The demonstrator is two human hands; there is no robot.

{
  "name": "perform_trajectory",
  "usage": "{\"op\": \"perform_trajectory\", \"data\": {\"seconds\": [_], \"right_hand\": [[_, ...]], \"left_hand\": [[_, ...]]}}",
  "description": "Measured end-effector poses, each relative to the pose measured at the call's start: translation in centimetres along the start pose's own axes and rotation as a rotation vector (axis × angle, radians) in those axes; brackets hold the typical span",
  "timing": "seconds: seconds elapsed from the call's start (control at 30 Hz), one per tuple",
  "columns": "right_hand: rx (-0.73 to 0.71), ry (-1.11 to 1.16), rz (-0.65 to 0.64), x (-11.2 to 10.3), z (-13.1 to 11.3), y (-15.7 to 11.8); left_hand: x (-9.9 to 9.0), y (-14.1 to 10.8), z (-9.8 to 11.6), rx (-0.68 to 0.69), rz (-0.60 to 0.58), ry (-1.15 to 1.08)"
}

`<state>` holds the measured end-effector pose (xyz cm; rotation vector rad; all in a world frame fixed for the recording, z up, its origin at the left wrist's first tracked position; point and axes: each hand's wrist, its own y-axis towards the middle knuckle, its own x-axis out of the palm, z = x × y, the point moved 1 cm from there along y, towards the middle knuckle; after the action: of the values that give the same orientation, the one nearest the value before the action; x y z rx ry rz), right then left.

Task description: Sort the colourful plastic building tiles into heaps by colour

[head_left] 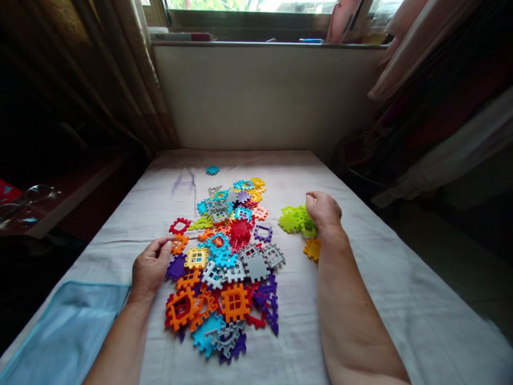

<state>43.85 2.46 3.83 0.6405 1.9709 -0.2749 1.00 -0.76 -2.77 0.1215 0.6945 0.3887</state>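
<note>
A long heap of interlocking plastic building tiles [234,303] in many colours lies on a white sheet. At its left side, my left hand [150,267] is closed, thumb against the fingers, with the fingertips at the left edge of an orange building tile [179,244]. A purple tile [176,267] lies just below those fingertips. To the right of the heap, my right hand [325,209] is closed in a fist beside a small group of lime green tiles [294,220]. Whatever its fingers hold is hidden. A yellow tile [312,249] lies partly behind my right forearm.
A single blue tile [212,170] lies apart near the far end of the sheet [256,160]. A light blue cloth [68,321] is at the lower left. Beyond are a pale wall [264,96] and window, with a curtain [132,69] left and hanging clothes right.
</note>
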Motion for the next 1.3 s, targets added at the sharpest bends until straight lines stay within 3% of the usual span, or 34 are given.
{"op": "perform_trajectory", "data": {"seconds": [0.17,0.3,0.37,0.53,0.77,0.87,1.0,1.17,1.3], "right_hand": [[-0.229,0.054,-0.011,1.1,-4.5,-1.9],[-0.573,0.047,-0.142,4.2,-8.8,-5.1],[-0.679,0.000,-0.174,5.9,-10.1,-6.7],[-0.748,-0.122,-0.241,8.5,-11.7,-9.1],[-0.947,-0.023,-0.494,9.5,-14.2,-11.2],[-1.025,0.021,-0.545,9.6,-14.6,-11.8],[-0.957,-0.056,-0.466,8.6,-13.7,-10.8],[-0.736,-0.270,-0.399,6.6,-11.8,-8.2],[-0.579,-0.340,-0.339,6.4,-10.9,-6.9]], "left_hand": [[0.0,-0.1,-0.1,-0.009,0.007,0.008],[0.1,-0.1,-0.1,0.002,0.016,-0.006],[0.1,-0.1,0.0,0.005,0.011,-0.013],[0.1,-0.1,0.1,0.010,0.016,-0.023],[0.2,-0.1,-0.2,-0.002,0.000,-0.025],[0.2,-0.1,-0.1,-0.004,0.002,-0.025],[0.1,-0.3,0.2,-0.017,0.003,-0.005],[0.1,-0.4,0.3,-0.005,0.013,-0.008],[0.1,-0.4,0.2,-0.001,0.014,-0.003]]}}
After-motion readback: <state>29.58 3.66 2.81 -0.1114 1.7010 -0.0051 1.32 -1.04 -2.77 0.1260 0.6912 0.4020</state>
